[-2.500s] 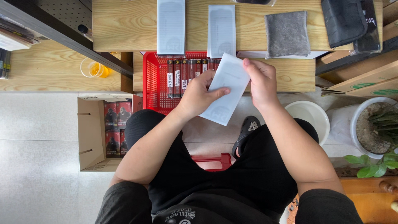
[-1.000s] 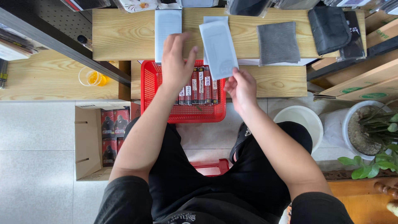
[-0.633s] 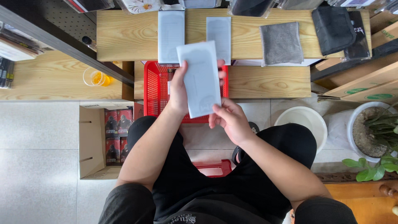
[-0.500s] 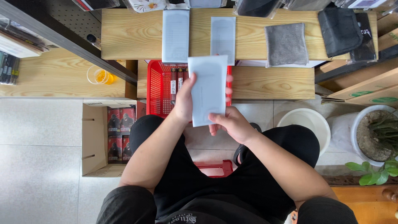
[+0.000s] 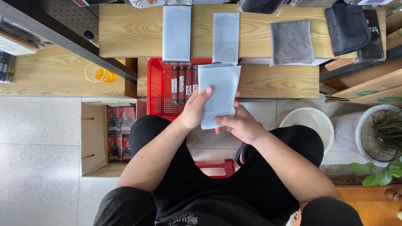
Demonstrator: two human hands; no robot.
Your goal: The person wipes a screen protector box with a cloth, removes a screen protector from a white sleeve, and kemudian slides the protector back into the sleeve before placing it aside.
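The white bag (image 5: 218,94) has come down a little and closer to the body since half a second ago, and both hands have come in tighter on it. I see the left hand (image 5: 195,111) closed on the bag's left edge, thumb lying on the front. The right hand (image 5: 240,125) is closed on the bottom edge, fingers curled up over it. The bag hangs in the air above the knees, just near of the red basket (image 5: 155,90).

The bag hides the right part of the basket, so I can only see some of the dark tubes (image 5: 183,83) standing in a row inside it. Far of the basket is a wood shelf (image 5: 130,33). On it lie two more flat bags (image 5: 176,27), side by side, and a grey cloth (image 5: 291,42) to their right. A black pouch (image 5: 347,25) sits at the far right.

On the left, a cup (image 5: 97,73) with orange stuff sits on a lower board. A cardboard box (image 5: 94,142) of red packs stands on the floor by the left knee. A white bucket (image 5: 307,125) and a plant pot (image 5: 377,134) stand on the right.
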